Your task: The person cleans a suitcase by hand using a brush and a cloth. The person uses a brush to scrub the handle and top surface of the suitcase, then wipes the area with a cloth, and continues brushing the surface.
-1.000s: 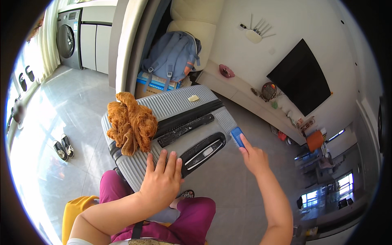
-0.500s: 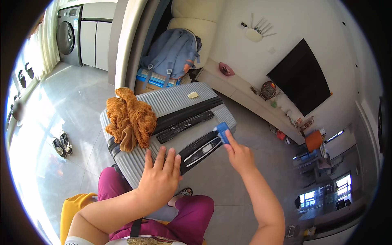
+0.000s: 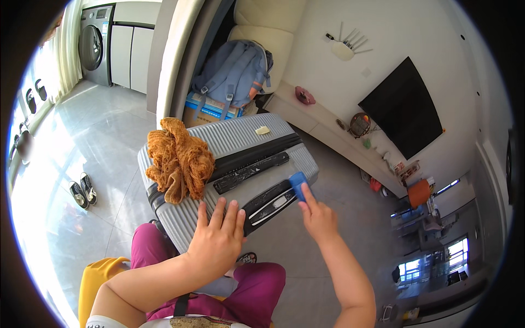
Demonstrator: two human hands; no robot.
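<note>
A ribbed silver-grey suitcase [image 3: 240, 135] lies on its side in front of me. My left hand [image 3: 220, 232] rests flat on its near side, fingers stretched out beside the black handle recess. My right hand [image 3: 319, 218] grips a blue scrubbing brush [image 3: 298, 185], pressed against the far right end of that handle [image 3: 270, 202]. Whitish smears mark the black handle and the black strip [image 3: 250, 173] next to it. On the left of the suitcase a crumpled orange-brown cloth [image 3: 179, 158] is heaped. A small pale piece, perhaps soap [image 3: 262, 130], sits on the ribbed top.
Behind the suitcase, a blue-grey backpack [image 3: 232, 71] rests on a blue box [image 3: 210, 106] by a cream seat. A long white cabinet [image 3: 322, 123] runs along the wall under a black television [image 3: 404, 106]. Sneakers [image 3: 83, 191] stand on the tiled floor at left.
The brush in my right hand has shifted slightly down along the handle's right end. My left hand stays flat on the suitcase. The whole view has moved slightly.
</note>
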